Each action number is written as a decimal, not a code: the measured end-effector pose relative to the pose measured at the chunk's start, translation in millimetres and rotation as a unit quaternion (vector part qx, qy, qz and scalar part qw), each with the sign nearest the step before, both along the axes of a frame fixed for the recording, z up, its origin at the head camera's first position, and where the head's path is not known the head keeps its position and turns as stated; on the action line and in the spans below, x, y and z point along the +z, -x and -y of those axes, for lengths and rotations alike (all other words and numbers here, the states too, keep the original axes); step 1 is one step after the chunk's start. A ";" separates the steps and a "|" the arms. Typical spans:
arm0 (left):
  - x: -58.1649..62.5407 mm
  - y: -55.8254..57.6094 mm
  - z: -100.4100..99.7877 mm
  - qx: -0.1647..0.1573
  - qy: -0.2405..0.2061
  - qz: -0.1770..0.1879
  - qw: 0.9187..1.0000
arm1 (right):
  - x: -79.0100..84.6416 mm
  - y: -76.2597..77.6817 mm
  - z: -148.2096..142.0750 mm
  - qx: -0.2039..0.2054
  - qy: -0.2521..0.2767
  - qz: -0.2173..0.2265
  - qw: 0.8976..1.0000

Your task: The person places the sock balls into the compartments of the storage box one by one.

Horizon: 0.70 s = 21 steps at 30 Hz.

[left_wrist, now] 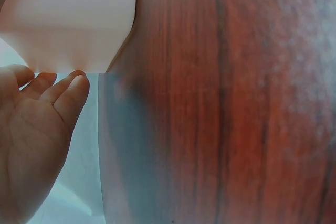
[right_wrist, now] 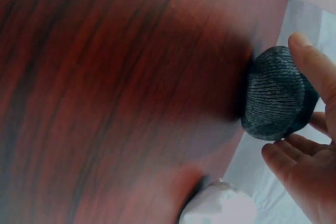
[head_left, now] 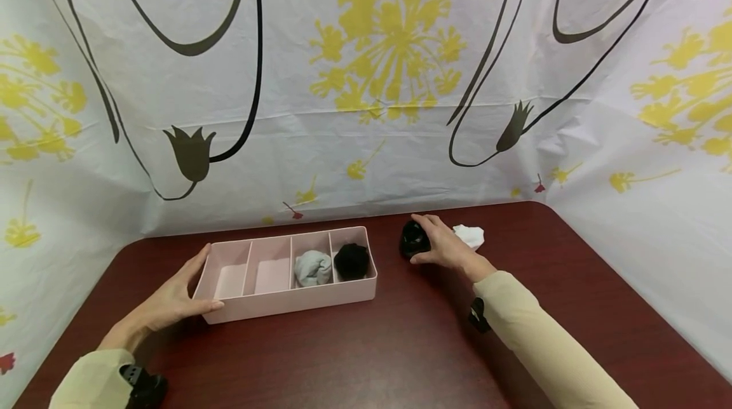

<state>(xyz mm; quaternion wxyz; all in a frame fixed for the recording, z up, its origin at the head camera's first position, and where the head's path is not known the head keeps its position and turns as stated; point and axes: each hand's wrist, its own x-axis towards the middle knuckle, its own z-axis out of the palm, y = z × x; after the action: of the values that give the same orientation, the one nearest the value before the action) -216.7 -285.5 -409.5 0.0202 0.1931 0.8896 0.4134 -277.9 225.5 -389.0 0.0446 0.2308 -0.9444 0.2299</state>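
At the left end of a pink divided box (head_left: 286, 305), my left hand (head_left: 157, 307) grips it, thumb on the front rim and fingers at the end wall. In the left wrist view its fingertips meet the box wall (left_wrist: 68, 30). The right-hand compartments hold a balled grey sock (head_left: 312, 268) and a balled black sock (head_left: 351, 261). Right of the box, my right hand (head_left: 448, 247) holds another balled black sock (head_left: 413, 241). Its ribbed knit (right_wrist: 275, 95) shows between thumb and fingers in the right wrist view. A white bundle (head_left: 471, 235), probably a sock, lies behind that hand.
Everything stands on a dark red wooden table (head_left: 343, 358). The table's far edge meets a white sheet (head_left: 274, 187) with yellow and grey plant prints, which also hangs at both sides. The two left compartments of the box show bare floors.
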 end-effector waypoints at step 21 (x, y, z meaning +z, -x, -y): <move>-0.8 0.2 -0.2 0.004 -0.004 -0.003 1.000 | -7.8 4.8 2.6 -0.022 -0.029 -0.021 0.999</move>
<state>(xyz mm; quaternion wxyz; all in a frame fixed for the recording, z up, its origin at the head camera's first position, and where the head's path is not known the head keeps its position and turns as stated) -217.0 -285.3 -410.3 0.0154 0.1907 0.8887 0.4167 -282.7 222.9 -396.7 0.0630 0.2159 -0.9543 0.1967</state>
